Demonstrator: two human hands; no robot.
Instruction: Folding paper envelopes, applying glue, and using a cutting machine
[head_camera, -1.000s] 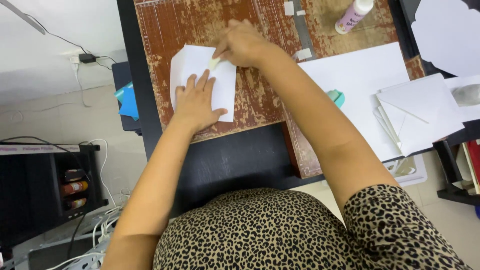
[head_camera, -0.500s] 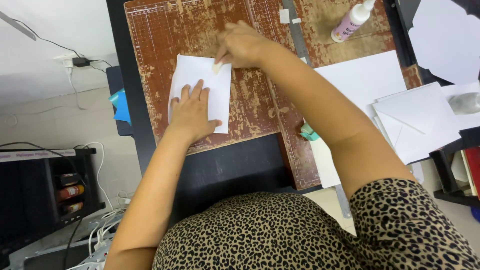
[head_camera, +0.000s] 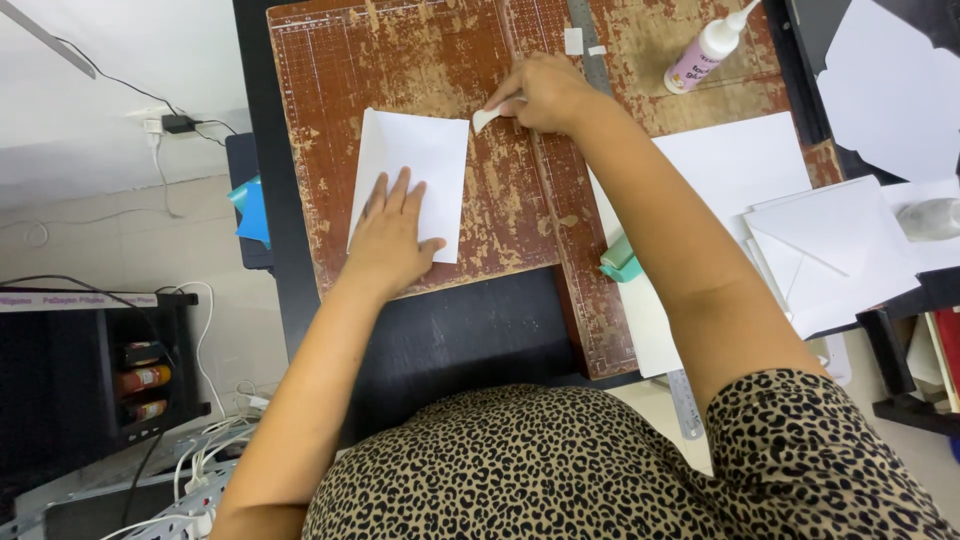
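Observation:
A folded white paper (head_camera: 425, 165) lies on a worn brown cutting mat (head_camera: 400, 60). My left hand (head_camera: 392, 235) rests flat on the paper's lower half, fingers spread, pressing it down. My right hand (head_camera: 545, 92) is just past the paper's upper right corner, fingers closed on a small white folding tool (head_camera: 486, 117) whose tip points at the paper's edge.
A glue bottle (head_camera: 705, 50) lies at the top right of the mat. White sheets (head_camera: 735, 165) and envelopes (head_camera: 835, 245) are stacked to the right, with a teal object (head_camera: 620, 262) and a metal ruler (head_camera: 588, 40) nearby. Left of the black table are a shelf and cables.
My right hand has moved off the paper to the right with the white tool. My left hand stays pressed on the paper. The view has shifted slightly.

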